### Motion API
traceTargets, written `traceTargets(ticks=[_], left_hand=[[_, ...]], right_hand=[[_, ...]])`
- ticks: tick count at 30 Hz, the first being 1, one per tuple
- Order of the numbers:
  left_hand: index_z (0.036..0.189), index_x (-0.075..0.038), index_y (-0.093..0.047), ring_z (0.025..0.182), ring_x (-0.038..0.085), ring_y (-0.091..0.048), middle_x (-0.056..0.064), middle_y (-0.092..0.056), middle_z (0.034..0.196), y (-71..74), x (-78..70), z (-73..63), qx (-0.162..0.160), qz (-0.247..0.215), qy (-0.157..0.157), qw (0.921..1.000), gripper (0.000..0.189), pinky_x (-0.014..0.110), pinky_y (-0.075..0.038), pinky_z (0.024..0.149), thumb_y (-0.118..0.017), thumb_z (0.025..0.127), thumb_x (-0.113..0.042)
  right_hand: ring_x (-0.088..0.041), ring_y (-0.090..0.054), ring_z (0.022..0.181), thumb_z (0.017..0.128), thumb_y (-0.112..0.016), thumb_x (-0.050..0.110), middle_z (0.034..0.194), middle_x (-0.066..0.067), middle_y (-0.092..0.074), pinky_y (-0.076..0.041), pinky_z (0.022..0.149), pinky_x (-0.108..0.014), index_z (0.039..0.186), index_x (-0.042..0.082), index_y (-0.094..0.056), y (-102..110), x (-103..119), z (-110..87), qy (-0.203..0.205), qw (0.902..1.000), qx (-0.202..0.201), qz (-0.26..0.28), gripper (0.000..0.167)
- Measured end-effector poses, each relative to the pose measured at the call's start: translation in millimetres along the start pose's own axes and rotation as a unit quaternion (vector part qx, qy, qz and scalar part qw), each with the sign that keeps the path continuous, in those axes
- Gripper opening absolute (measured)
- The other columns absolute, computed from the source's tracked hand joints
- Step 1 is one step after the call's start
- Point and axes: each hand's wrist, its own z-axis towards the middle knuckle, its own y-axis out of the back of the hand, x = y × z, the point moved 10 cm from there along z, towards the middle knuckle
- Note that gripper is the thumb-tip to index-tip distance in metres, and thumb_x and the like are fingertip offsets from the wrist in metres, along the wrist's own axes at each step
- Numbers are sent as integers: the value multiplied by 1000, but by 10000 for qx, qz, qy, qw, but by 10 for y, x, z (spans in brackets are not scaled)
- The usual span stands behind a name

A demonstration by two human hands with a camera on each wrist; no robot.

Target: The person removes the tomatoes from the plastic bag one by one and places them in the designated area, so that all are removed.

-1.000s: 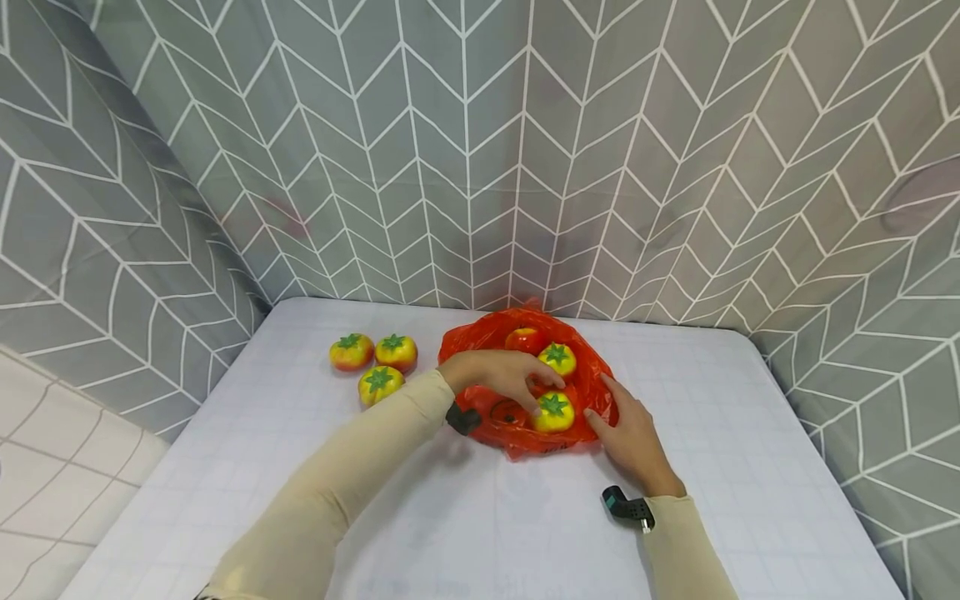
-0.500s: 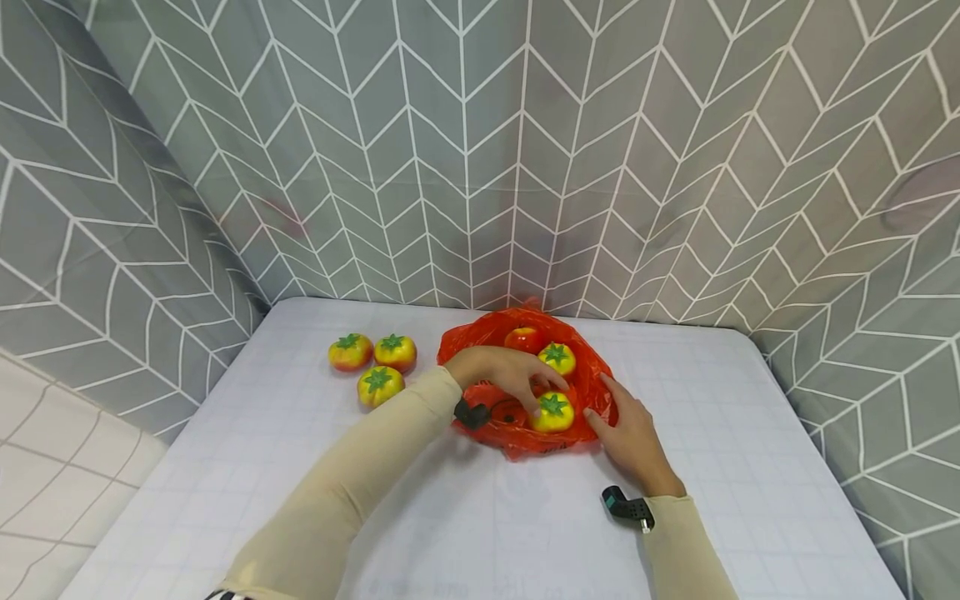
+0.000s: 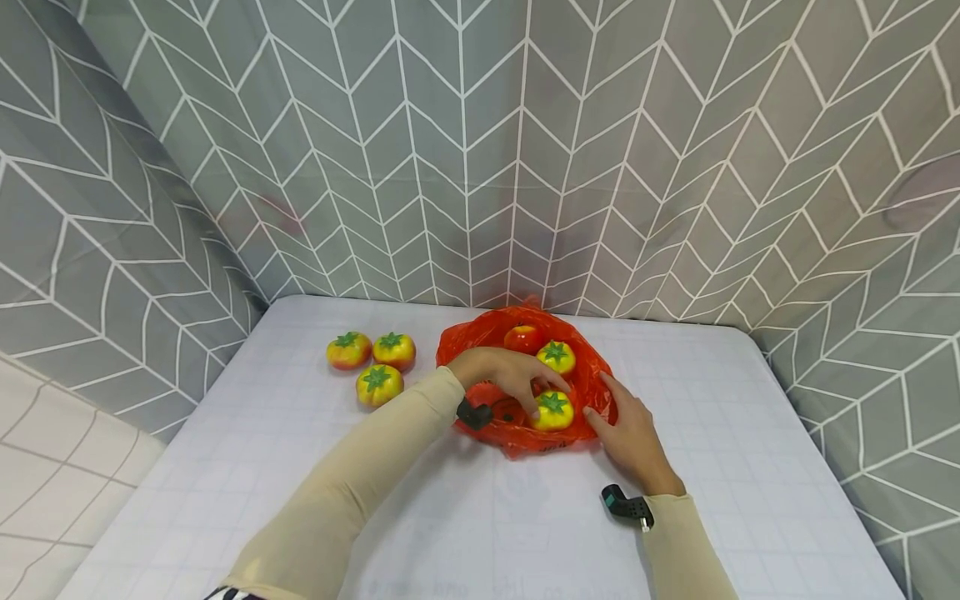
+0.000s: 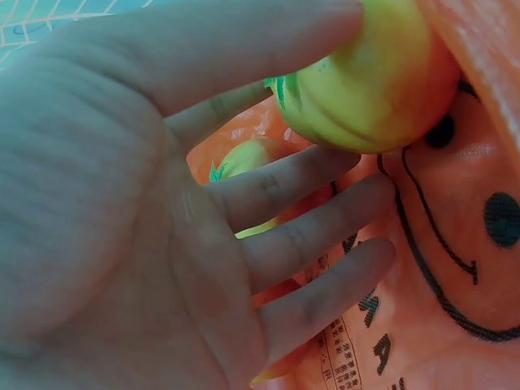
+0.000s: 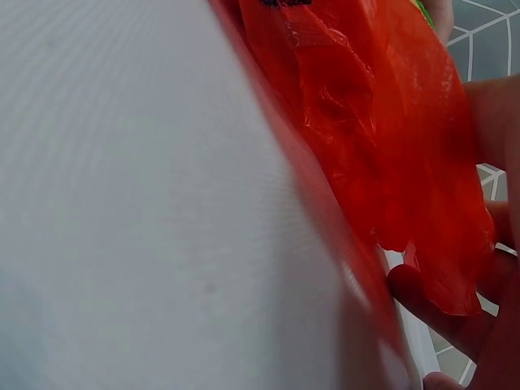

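A red plastic bag (image 3: 457, 342) lies spread open on the table, holding several tomatoes. My left hand (image 3: 502, 372) reaches into it from the left, thumb and fingers around a yellow tomato (image 3: 553, 412) with a green star-shaped top. In the left wrist view the thumb lies across that tomato (image 4: 382, 81); the index finger passes behind it and the lower fingers extend past it. Behind it in the bag sit another yellow tomato (image 3: 557, 357) and a red one (image 3: 523, 338). My right hand (image 3: 632, 433) holds the bag's right rim between thumb and fingers.
Left of the bag, three yellow-red tomatoes (image 3: 378, 385) stand grouped on the white table (image 3: 450, 533). A patterned grey curtain (image 3: 480, 150) rises behind the table's far edge. A black device (image 3: 628, 507) is worn at the right wrist.
My left wrist has shifted slightly to the right, its fingers staying at the same yellow tomato. The right hand stays at the bag's rim.
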Motion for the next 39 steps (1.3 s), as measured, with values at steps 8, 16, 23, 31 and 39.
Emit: traceTargets(ticks=[8, 16, 23, 31, 39], left_hand=[[142, -38, -56, 123, 17, -44, -10, -54, 127, 2, -8, 10, -39, -1, 33, 10000, 65, 39, -48, 96, -82, 83, -28], [140, -35, -57, 121, 17, -47, -10, -55, 125, -1, 0, -12, -78, -105, 37, 9999, 62, 36, -50, 94, -82, 84, -29], [140, -34, -57, 123, 17, -49, -10, -57, 125, 81, -21, -93, -262, -86, -34, 9996, 62, 40, -47, 100, -82, 83, -30], [146, -29, -52, 130, 20, -39, -8, -50, 136, 127, -11, -150, -545, -385, -142, 9977, 69, 38, -48, 98, -81, 83, -24], [142, -31, -55, 122, 16, -44, -7, -53, 130, 168, 5, -248, -867, -535, -318, 9943, 66, 31, -52, 89, -82, 83, -25]], right_hand=[[-47, -36, 138, 97, -63, 30, 154, -23, -38, -28, 109, -68, 156, 8, -32, 5, -20, -1, -58, 10000, 27, -9, 70], [-47, -33, 140, 97, -62, 31, 155, -23, -36, -24, 110, -69, 156, 8, -31, -13, -28, -13, -112, 9999, 105, -17, 70], [-48, -34, 138, 97, -61, 32, 155, -23, -37, -27, 108, -70, 157, 9, -30, -11, -19, -13, -124, 9999, 113, -42, 71], [-48, -35, 138, 97, -61, 29, 155, -23, -37, -26, 110, -68, 156, 8, -31, 4, -33, -12, -96, 9999, 47, -24, 69], [-48, -35, 138, 98, -60, 32, 155, -23, -37, -27, 109, -68, 156, 8, -31, -12, -14, -14, -118, 9999, 74, -12, 70]])
